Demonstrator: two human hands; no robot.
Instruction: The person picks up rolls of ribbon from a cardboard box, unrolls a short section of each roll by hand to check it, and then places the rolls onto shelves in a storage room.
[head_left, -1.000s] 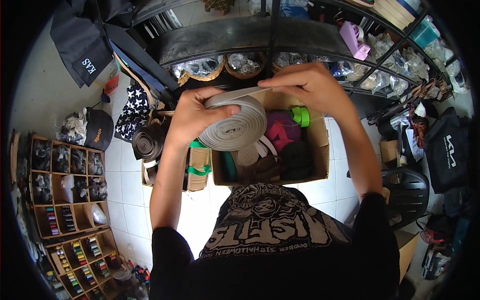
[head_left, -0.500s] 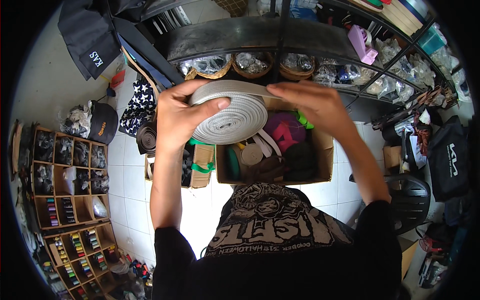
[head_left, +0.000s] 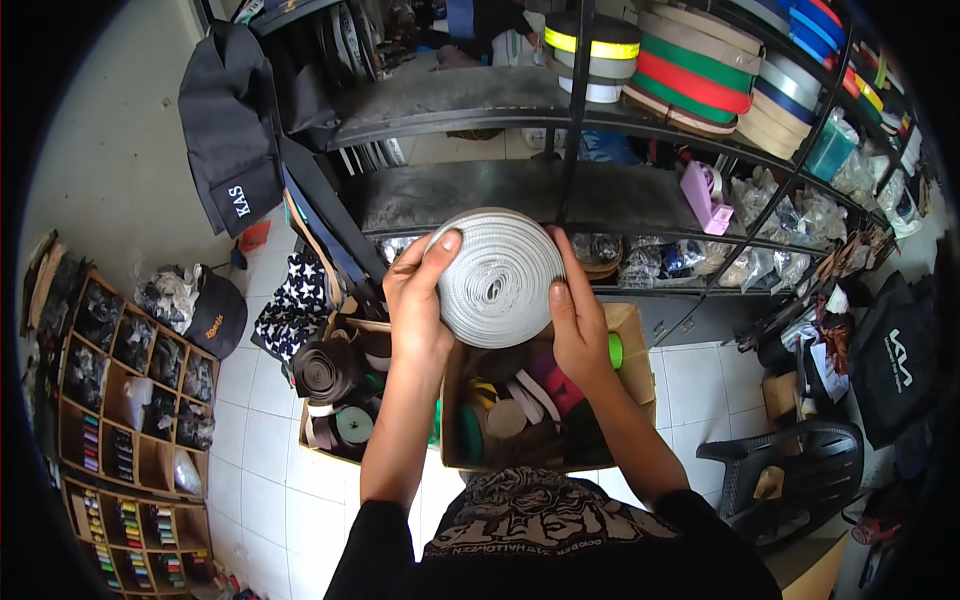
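Observation:
Between my two hands is a large roll of pale grey webbing [head_left: 495, 290], wound flat in a tight spiral, its flat side turned up toward me. My left hand [head_left: 420, 290] grips the left rim, thumb on the upper side. On the right rim, my right hand [head_left: 580, 320] holds with its thumb near the edge and its fingers behind. The roll hangs above an open cardboard box [head_left: 635, 370] with a small beige roll [head_left: 506, 418] and other coiled straps inside. A second box to the left carries a dark brown roll [head_left: 325, 370] and a pale green roll [head_left: 354, 425].
Ahead stands a black metal shelf [head_left: 450, 100] with stacked coloured webbing rolls [head_left: 690, 75] and a lilac tape dispenser [head_left: 706, 197]. Wooden pigeonholes [head_left: 150, 400] with thread spools are at left. A black plastic chair [head_left: 785, 480] stands at right, on white floor tiles [head_left: 250, 450].
The roll has come lower and turned its flat face more toward me. My right hand has moved from the strap's stretched end to the roll's right rim. The view has tilted up toward the shelves.

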